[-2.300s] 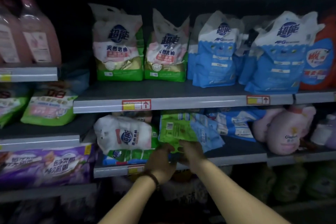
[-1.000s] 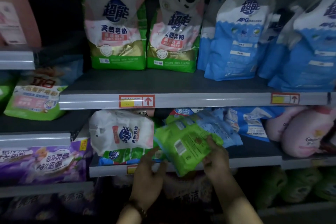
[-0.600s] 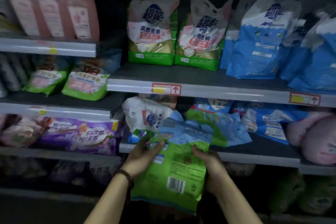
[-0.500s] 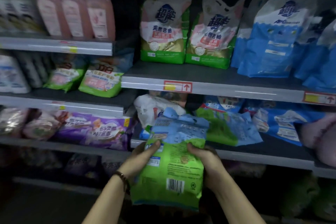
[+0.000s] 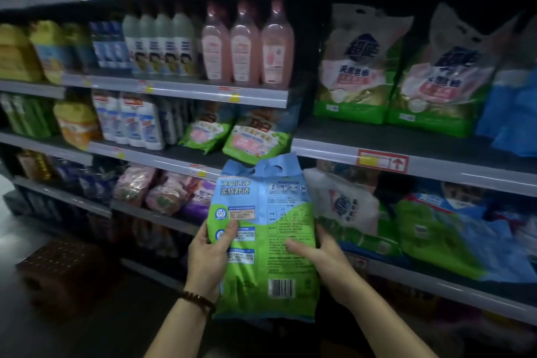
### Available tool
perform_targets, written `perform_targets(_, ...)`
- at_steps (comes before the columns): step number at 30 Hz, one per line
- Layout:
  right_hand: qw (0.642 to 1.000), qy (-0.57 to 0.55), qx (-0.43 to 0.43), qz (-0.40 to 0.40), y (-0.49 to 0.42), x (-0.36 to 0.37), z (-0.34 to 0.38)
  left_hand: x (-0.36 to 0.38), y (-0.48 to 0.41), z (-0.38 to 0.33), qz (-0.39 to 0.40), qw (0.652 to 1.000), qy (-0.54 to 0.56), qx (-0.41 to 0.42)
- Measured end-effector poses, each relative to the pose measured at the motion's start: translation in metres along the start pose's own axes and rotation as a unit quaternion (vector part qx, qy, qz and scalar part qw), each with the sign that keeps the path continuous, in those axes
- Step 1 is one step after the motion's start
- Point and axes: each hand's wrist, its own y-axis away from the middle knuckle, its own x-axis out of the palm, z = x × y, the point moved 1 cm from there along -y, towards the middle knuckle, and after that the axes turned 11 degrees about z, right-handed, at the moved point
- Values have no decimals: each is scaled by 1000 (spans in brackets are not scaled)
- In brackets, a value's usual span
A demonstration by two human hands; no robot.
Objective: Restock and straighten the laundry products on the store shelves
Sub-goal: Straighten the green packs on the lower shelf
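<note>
Before the shelves, head view: the green-and-blue bag (image 5: 263,241) stands upright, long axis vertical, clear of the shelf (image 5: 406,161). The left hand (image 5: 207,256) and right hand (image 5: 321,256) clamp its sides; the left-hand bays look nearer the left hand.

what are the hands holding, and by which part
The green-and-blue detergent bag: left hand grips its left edge, right hand its right edge, both about mid-height.

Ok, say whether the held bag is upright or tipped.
Upright: bag, handle hole up, barcode low, gripped by left hand and right hand.
</note>
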Motion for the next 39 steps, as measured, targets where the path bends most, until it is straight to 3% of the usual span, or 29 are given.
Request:
perform_targets(4, 998, -14, 14, 68, -19, 26, -11, -29, -20, -19, -22, 1000, 19, 5)
perform_targets(9, 994, -102, 30, 19, -71, 61, -19, -56, -59, -47, 2, 1000, -23, 20)
perform_targets(14, 984, -173, 37, 4, -137, 90, -8, -91, -120, -76, 48, 981, -186, 19)
perform_targets(16, 984, -175, 31, 15, -160, 97, 0, -98, -138, -85, 28, 962, -272, 17)
perform_targets(19, 986, -160, 6, 36, -196, 105, 14, -112, -169, -92, 4, 948, -317, 21)
perform_targets(23, 991, -125, -22, 47, -252, 114, 29, -130, -205, -93, -44, 892, -443, 82)
perform_targets(28, 987, -147, -57, 35, -326, 125, 46, -127, -223, -81, -137, 763, -598, 202)
perform_targets(37, 983, -155, -95, -14, -446, 131, 59, -127, -313, -63, -63, 723, -647, 235)
perform_targets(39, 982, -151, -107, -22, -471, 135, 60, -129, -339, -61, -31, 691, -685, 228)
